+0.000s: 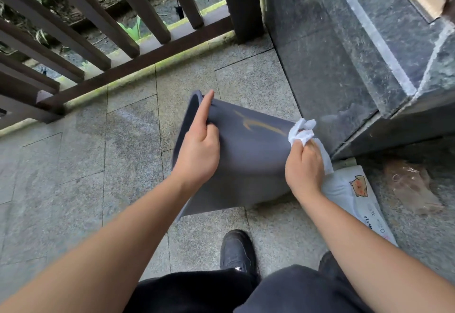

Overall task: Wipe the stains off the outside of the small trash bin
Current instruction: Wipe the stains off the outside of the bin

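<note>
Stone balcony floor [73,165], bin [246,155] tipped on its side. Our left hand [199,150] grips its rim; right hand [304,167] clutches a tissue [301,131]. We'd brace firmly and scrub along that orange streak [261,124].

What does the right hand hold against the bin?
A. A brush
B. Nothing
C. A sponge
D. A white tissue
D: the right hand grips a crumpled white tissue at the lower end of the orange stain on the bin.
</note>
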